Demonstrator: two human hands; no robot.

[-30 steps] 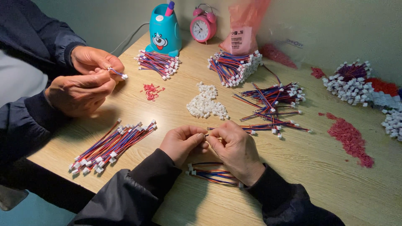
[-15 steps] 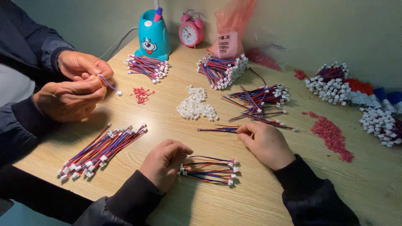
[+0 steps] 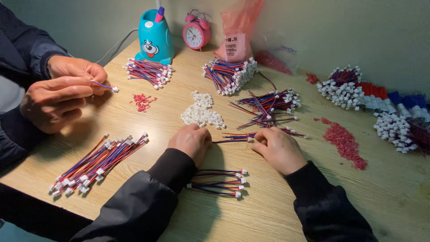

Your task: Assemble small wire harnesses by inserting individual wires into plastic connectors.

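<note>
My left hand [image 3: 190, 141] lies knuckles up with curled fingers at the near edge of a pile of small white connectors [image 3: 200, 113]; its fingertips are hidden. My right hand [image 3: 278, 150] pinches the right end of a thin red-and-blue wire [image 3: 230, 140] lying flat between both hands. Just in front of me, below the hands, sits a small bundle of finished wires with white plugs [image 3: 219, 183]. A loose heap of red-and-blue wires [image 3: 268, 105] lies beyond my right hand.
At the left, another person's two hands [image 3: 58, 96] hold one wire with a white plug. A long wire bundle [image 3: 98, 161] lies near them. At the back: blue pen holder [image 3: 154, 40], pink alarm clock [image 3: 196, 33], pink bag [image 3: 239, 31]. Red bits [image 3: 345, 143] are scattered on the right.
My hands, joined over the small bundle, came apart. The right reached to the wire heap and drew one wire back. The left moved forward to the white connector pile.
</note>
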